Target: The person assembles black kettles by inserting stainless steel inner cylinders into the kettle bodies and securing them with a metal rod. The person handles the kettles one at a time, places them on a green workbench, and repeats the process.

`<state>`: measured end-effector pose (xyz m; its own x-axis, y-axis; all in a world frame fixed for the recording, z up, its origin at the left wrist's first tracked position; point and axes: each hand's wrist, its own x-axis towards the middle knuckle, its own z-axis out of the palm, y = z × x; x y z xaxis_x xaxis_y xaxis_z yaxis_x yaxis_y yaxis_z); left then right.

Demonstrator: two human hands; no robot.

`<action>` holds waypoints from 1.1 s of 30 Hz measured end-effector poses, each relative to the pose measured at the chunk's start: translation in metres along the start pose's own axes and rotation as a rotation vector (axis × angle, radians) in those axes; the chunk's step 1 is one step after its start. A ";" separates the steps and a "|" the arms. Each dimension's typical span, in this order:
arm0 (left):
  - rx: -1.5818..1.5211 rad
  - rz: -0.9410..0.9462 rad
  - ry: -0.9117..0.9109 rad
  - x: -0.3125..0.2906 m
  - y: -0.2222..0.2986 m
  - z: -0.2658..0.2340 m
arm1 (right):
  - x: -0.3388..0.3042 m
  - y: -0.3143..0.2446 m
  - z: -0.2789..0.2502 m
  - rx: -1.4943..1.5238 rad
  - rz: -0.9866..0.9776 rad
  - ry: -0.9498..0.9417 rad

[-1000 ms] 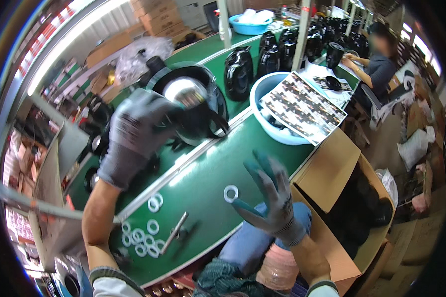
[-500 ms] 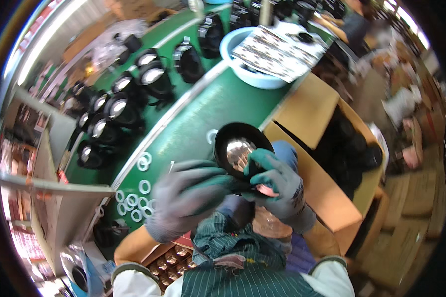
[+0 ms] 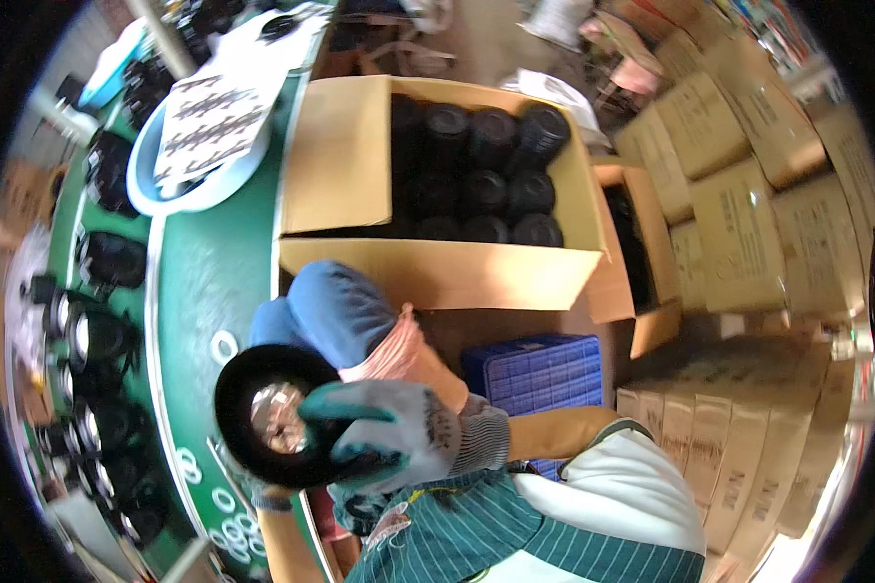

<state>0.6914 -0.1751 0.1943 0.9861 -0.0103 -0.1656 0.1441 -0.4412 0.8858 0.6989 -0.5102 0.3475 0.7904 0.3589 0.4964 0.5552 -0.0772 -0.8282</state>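
My right hand (image 3: pixel 394 437), in a grey and green work glove, is closed on a black round lamp housing (image 3: pixel 238 428). Inside the housing's open mouth a shiny reflector (image 3: pixel 278 416) shows. My left hand (image 3: pixel 265 496), also gloved, is mostly hidden behind the lower edge of the housing. A thin pale strip or tool shows beside it, but its kind and whether the hand grips it are unclear. White rings (image 3: pixel 235 536) lie on the green table near the left hand, and a single ring (image 3: pixel 224 345) lies just above the housing.
An open cardboard box (image 3: pixel 437 272) holding several black cylindrical housings stands beyond my knees. A blue basin (image 3: pixel 146 170) with a patterned sheet sits on the green table (image 3: pixel 204 262). Black lamps (image 3: pixel 102 335) line its left side. A blue crate (image 3: pixel 544 374) and stacked cartons (image 3: pixel 739 233) are at right.
The view has swung to the right, toward the open box. My right hand still holds the lamp housing. My left hand, blurred in front before, is now mostly behind the housing.
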 end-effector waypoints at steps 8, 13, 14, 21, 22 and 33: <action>-0.343 -0.217 -0.011 0.023 0.027 0.013 | 0.006 0.124 -0.101 0.110 0.356 0.337; -0.444 -0.286 -0.062 0.031 0.038 0.014 | -0.056 0.354 -0.243 -0.706 1.275 0.085; -0.457 -0.299 -0.068 0.033 0.040 0.015 | -0.066 0.384 -0.242 -0.826 1.294 -0.257; -0.623 -0.344 -0.111 0.019 0.056 0.021 | -0.057 0.432 -0.176 -0.940 1.083 -0.816; -0.656 -0.334 -0.161 0.024 0.058 0.025 | -0.067 0.435 -0.177 -0.945 1.274 -0.782; -0.699 -0.252 -0.219 0.015 0.065 0.041 | 0.023 0.301 -0.202 -0.994 1.171 -0.297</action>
<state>0.7117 -0.2404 0.2317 0.8883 -0.1938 -0.4163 0.4524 0.2143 0.8657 0.9365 -0.7133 0.1626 0.8776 -0.1836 -0.4429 -0.2722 -0.9513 -0.1449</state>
